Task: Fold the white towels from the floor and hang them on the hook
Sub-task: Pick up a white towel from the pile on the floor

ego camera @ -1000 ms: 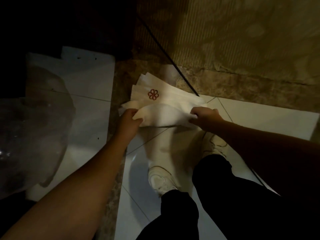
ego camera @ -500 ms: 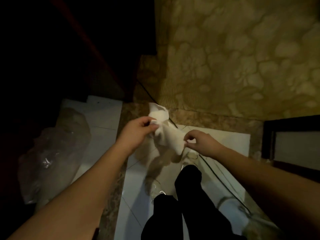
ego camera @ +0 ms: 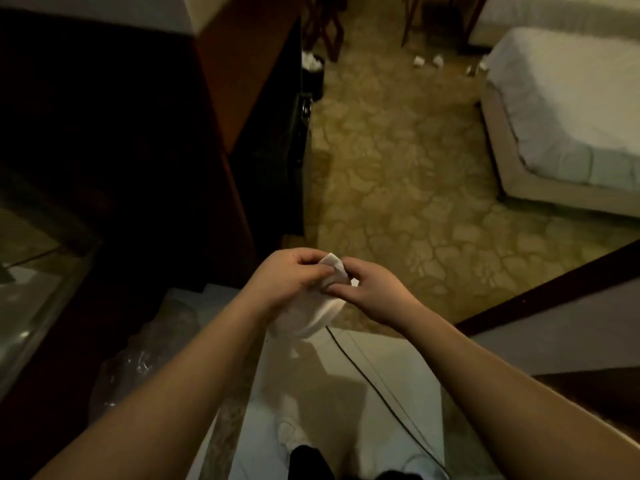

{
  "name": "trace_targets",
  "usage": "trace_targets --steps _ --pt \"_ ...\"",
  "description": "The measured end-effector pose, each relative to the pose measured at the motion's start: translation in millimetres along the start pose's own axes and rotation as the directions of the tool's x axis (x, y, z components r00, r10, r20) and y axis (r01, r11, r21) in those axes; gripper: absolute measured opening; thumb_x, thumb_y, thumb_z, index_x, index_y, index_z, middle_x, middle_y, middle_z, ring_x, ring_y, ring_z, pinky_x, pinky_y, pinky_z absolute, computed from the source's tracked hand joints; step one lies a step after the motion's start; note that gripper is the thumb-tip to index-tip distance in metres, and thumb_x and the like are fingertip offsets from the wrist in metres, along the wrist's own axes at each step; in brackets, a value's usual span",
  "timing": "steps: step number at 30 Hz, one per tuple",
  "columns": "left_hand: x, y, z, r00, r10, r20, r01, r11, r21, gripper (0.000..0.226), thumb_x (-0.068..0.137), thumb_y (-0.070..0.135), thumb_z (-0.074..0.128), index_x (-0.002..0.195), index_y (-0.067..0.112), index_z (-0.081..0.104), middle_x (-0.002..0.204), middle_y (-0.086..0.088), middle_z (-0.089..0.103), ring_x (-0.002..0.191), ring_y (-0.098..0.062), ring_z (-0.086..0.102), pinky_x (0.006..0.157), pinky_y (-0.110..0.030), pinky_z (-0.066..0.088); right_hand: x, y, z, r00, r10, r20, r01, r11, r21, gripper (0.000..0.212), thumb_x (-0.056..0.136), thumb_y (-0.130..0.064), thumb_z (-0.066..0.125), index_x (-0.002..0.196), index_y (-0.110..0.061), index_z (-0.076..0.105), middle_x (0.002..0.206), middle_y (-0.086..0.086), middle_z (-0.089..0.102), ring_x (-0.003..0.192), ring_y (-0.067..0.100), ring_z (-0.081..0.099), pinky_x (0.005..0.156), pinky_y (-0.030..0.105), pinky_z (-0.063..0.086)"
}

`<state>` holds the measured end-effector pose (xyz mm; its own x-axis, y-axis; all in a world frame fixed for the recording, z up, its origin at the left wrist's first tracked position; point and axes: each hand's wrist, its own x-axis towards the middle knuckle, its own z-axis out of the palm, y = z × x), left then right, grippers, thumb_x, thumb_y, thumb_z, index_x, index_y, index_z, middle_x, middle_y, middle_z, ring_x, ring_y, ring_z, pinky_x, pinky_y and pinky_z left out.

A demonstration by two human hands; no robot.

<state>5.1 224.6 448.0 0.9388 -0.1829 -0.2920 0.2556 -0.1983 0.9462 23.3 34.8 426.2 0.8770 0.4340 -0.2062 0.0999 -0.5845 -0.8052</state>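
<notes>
Got the towel [ego camera: 322, 306] bunched at centre frame, my left hand [ego camera: 287, 275] and right hand [ego camera: 367, 292] both pinching its top edge. Soft, floppy, light, so I'd grab corners. Bed [ego camera: 571, 109] at 2 o'clock.

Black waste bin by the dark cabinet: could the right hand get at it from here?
Probably not. The right hand grips the white towel together with the left hand, and the waste bin stands far up the carpet; the person would have to walk there first.
</notes>
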Motion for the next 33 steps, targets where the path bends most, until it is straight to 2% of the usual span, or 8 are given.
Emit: trace_targets --steps 3,8,13,16,21,25,28,33 --pt "-59.3 49.4 -0.5 0.990 0.132 -0.052 -0.135 0.990 -0.049 0.012 0.084 0.030 0.073 0.093 0.035 0.078 0.095 0.003 0.077 0.091 -0.011 0.072 0.076 -0.023 0.056 -40.3 -57.6 -20.6 0.995 -0.091 -0.047 0.095 0.991 0.094 0.012 0.089 -0.037 0.071 0.096 -0.027 0.071 0.088 -0.007 0.071 0.080 0.007 0.065 0.070 0.025 0.051" --pt "-174.4 94.8 6.9 0.949 0.279 -0.149 -0.297 0.948 -0.114 0.039 0.071 0.052 0.083 0.097 0.024 0.074 0.092 0.002 0.073 0.092 -0.015 0.071 0.077 -0.018 0.054 -121.5 -147.5 -34.8 0.951 -0.294 -0.094 0.306 0.939 0.158 0.018 0.085 -0.045 0.065 0.090 -0.029 0.069 0.077 -0.009 0.065 0.072 0.004 0.058 0.068 0.023 0.046" --pt "-291.3 118.0 36.4 0.913 0.353 -0.205 -0.359 0.933 0.007 0.031 0.083 0.040 0.074 0.099 0.014 0.069 0.094 -0.008 0.068 0.094 -0.024 0.066 0.091 -0.031 0.047 -224.0 -201.3 -34.3 0.893 -0.432 -0.128 0.445 0.891 0.091 0.013 0.094 -0.035 0.066 0.081 -0.036 0.066 0.068 -0.019 0.063 0.062 -0.006 0.055 0.057 0.009 0.043" --pt "-359.6 139.2 60.9 0.876 0.413 -0.248 -0.415 0.909 0.047 0.023 0.089 0.031 0.070 0.101 0.012 0.066 0.090 -0.002 0.068 0.087 -0.017 0.067 0.083 -0.024 0.050 -286.9 -227.7 -34.1 0.872 -0.464 -0.158 0.478 0.876 0.064 0.012 0.096 -0.030 0.064 0.084 -0.032 0.064 0.072 -0.022 0.065 0.064 -0.006 0.059 0.058 0.008 0.044" --pt "-471.2 167.1 88.3 0.820 0.466 -0.332 -0.484 0.874 0.031 0.014 0.093 0.019 0.067 0.100 0.008 0.061 0.082 0.003 0.065 0.079 -0.015 0.064 0.076 -0.025 0.055 -381.8 -280.6 -20.8 0.834 -0.515 -0.197 0.533 0.845 0.050 0.011 0.086 -0.047 0.060 0.081 -0.038 0.063 0.074 -0.024 0.064 0.065 -0.008 0.058 0.054 0.008 0.039" --pt "-559.1 175.5 102.0 0.784 0.476 -0.399 -0.491 0.868 0.071 0.012 0.089 0.032 0.069 0.095 0.022 0.066 0.087 0.003 0.068 0.084 -0.018 0.068 0.077 -0.028 0.057 -458.8 -320.4 0.1 0.799 -0.581 -0.153 0.590 0.808 0.012 0.014 0.088 -0.054 0.057 0.090 -0.042 0.063 0.088 -0.028 0.066 0.077 -0.008 0.063 0.061 0.016 0.042" --pt "-626.0 176.0 114.3 0.757 0.494 -0.428 -0.487 0.863 0.134 0.007 0.087 0.038 0.069 0.090 0.032 0.068 0.088 0.006 0.071 0.082 -0.016 0.071 0.071 -0.025 0.057 -516.6 -342.2 21.9 0.777 -0.617 -0.125 0.625 0.780 0.038 0.009 0.094 -0.049 0.057 0.094 -0.042 0.063 0.089 -0.030 0.067 0.080 -0.007 0.066 0.061 0.011 0.043" --pt "-744.8 146.7 139.6 0.753 0.480 -0.450 -0.462 0.873 0.156 0.010 0.085 0.040 0.073 0.092 0.032 0.070 0.095 0.003 0.074 0.086 -0.018 0.073 0.068 -0.023 0.056 -614.4 -361.3 79.3 0.734 -0.671 -0.103 0.679 0.727 0.100 0.008 0.098 -0.043 0.058 0.096 -0.040 0.065 0.090 -0.019 0.071 0.079 0.000 0.069 0.063 0.012 0.050"
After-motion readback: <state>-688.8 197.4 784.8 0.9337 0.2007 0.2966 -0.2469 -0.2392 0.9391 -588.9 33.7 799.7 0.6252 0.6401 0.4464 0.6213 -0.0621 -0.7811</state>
